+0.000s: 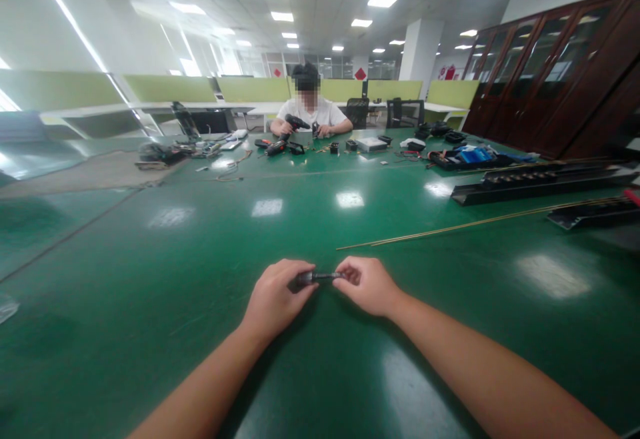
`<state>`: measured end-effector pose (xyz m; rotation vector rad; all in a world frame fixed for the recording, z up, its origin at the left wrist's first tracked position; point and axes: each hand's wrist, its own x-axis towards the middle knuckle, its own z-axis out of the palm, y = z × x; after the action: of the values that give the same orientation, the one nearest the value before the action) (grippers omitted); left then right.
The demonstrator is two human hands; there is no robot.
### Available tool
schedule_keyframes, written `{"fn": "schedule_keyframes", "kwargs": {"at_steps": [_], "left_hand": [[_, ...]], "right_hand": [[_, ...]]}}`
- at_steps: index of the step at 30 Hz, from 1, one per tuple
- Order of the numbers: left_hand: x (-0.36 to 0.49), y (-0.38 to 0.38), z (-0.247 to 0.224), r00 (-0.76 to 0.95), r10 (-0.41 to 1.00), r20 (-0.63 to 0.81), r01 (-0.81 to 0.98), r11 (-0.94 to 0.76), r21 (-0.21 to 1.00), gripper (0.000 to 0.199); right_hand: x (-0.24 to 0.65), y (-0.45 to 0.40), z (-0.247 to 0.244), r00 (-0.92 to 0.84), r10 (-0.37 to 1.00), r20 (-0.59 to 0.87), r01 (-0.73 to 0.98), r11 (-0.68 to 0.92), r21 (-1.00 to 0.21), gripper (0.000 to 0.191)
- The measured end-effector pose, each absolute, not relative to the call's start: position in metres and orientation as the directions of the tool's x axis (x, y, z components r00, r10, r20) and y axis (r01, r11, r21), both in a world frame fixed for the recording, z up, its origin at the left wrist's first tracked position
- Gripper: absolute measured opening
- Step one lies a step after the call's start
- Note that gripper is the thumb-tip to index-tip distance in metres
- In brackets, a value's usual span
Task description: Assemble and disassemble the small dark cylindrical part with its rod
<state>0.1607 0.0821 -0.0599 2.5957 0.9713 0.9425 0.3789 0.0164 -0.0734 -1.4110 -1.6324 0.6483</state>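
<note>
Between my two hands, just above the green table [210, 306], is a small dark rod-shaped tool [325, 276] lying level from left to right. Its thicker, black left end is gripped by the thumb and fingers of my left hand [279, 292]. The fingertips of my right hand [366, 284] pinch the thin right end, with the other fingers curled. What exactly the tool is cannot be made out. Part of its left end is hidden behind my left fingers.
Thin brass-coloured rods [425, 232] lie beyond my right hand, near black metal channels [525, 184]. Across the table a person [313, 114] holds a power drill [296, 122] among small black parts. Electronics [200, 149] and a cable [230, 171] are at the far left.
</note>
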Motion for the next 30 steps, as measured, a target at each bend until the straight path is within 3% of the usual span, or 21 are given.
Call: {"fn": "schedule_keyframes", "kwargs": {"at_steps": [10, 15, 18, 25, 30], "left_hand": [[0.159, 0.085, -0.062, 0.548, 0.695, 0.465, 0.553, -0.718, 0.422, 0.024], [0.161, 0.087, -0.057, 0.413, 0.770, 0.486, 0.641, -0.625, 0.445, 0.038], [0.162, 0.088, -0.053, 0.314, 0.830, 0.461, 0.639, -0.544, 0.544, 0.044], [0.159, 0.097, -0.052, 0.168, 0.965, 0.200, 0.373, -0.250, 0.893, 0.057], [0.152, 0.098, -0.039, 0.096, 0.987, 0.132, 0.373, -0.158, 0.914, 0.058]], "right_hand": [[0.378, 0.017, -0.072, 0.069, 0.966, 0.251, 0.474, 0.189, -0.860, 0.012], [0.381, 0.025, -0.075, 0.160, 0.975, 0.151, 0.075, 0.141, -0.987, 0.027], [0.384, 0.029, -0.077, 0.169, 0.982, 0.085, -0.069, 0.098, -0.993, 0.037], [0.382, 0.027, -0.076, 0.145, 0.989, 0.041, -0.078, 0.053, -0.996, 0.046], [0.383, 0.028, -0.076, 0.115, 0.992, 0.049, -0.070, 0.057, -0.996, 0.045]]}}
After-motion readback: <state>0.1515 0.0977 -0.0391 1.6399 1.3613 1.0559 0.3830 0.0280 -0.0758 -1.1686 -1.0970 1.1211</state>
